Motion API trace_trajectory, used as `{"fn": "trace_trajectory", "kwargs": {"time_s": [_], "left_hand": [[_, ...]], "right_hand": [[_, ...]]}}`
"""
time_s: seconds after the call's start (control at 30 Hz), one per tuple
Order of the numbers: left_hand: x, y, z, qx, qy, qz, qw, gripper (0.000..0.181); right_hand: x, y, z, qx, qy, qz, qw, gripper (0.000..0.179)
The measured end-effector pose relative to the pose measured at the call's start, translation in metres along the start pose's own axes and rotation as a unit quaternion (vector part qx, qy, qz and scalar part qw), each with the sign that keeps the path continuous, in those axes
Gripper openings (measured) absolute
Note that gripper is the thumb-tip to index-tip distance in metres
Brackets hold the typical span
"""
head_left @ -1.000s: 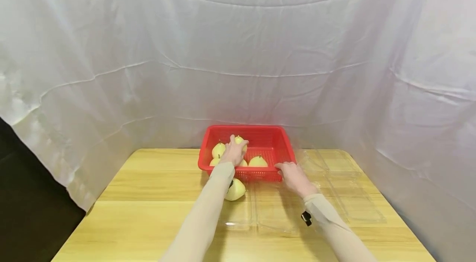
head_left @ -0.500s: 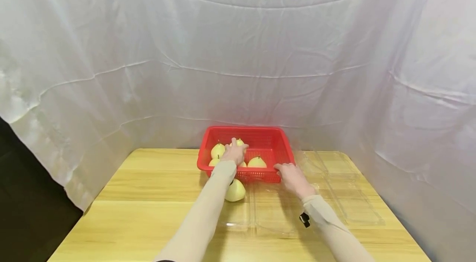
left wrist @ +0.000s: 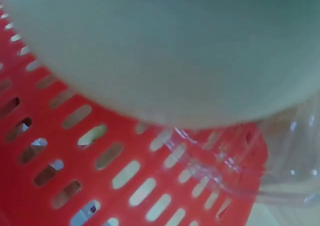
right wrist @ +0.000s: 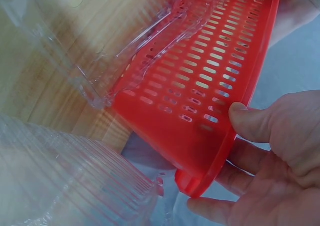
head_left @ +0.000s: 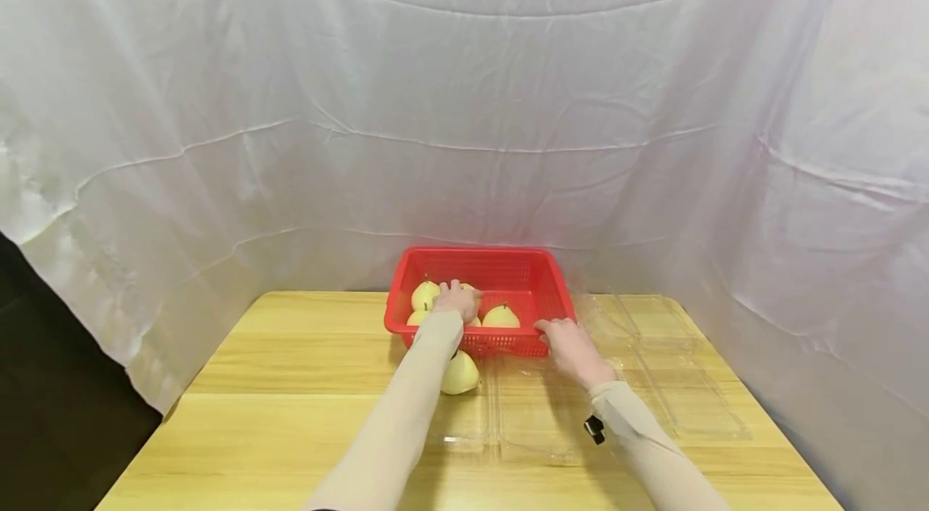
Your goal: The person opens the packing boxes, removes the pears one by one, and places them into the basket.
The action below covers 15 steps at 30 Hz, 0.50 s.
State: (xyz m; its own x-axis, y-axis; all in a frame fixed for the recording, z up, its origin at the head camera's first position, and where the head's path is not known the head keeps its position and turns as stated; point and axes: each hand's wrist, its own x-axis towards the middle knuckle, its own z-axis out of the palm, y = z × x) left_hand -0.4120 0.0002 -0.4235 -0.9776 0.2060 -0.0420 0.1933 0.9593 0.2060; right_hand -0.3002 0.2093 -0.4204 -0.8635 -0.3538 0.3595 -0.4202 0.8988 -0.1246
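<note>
A red perforated basket (head_left: 537,340) stands at the table's back, with several pale yellow pears inside, such as this pear (head_left: 501,317) near its front wall. My left hand (head_left: 457,301) reaches into it, fingers curled over a pear (head_left: 468,286) mostly hidden behind them. My right hand (head_left: 573,346) grips the basket's front right rim; the right wrist view shows the thumb (right wrist: 250,122) outside and fingers behind the wall. One more pear (head_left: 460,373) lies before the basket in a clear plastic box (head_left: 464,434), under my left wrist. A pale rounded surface (left wrist: 165,55) fills the left wrist view's upper part.
Beside the open box in front lies another clear plastic half (head_left: 537,422). More clear plastic boxes (head_left: 689,382) stand along the table's right side, and a ribbed stack (right wrist: 75,176) appears in the right wrist view. A pale curtain (head_left: 464,92) hangs behind the wooden table (head_left: 276,430).
My left hand has sunk lower into the basket along with the pear in its fingers. The right hand keeps its grip on the rim.
</note>
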Motion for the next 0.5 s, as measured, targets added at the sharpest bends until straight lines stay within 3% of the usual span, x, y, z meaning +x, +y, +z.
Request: {"fn": "trace_trajectory", "kwargs": {"time_s": [0.23,0.5], "left_hand": [[-0.001,-0.01,0.001,0.011,-0.015,0.021,0.9996,0.042],[-0.005,-0.01,-0.006,-0.006,0.006,0.055,0.9984,0.044]], "right_hand": [[-0.001,-0.001,0.005,0.012,-0.007,0.003,0.9999,0.02],[0.0,0.002,0.002,0.011,-0.001,0.007,0.9999,0.022]]}}
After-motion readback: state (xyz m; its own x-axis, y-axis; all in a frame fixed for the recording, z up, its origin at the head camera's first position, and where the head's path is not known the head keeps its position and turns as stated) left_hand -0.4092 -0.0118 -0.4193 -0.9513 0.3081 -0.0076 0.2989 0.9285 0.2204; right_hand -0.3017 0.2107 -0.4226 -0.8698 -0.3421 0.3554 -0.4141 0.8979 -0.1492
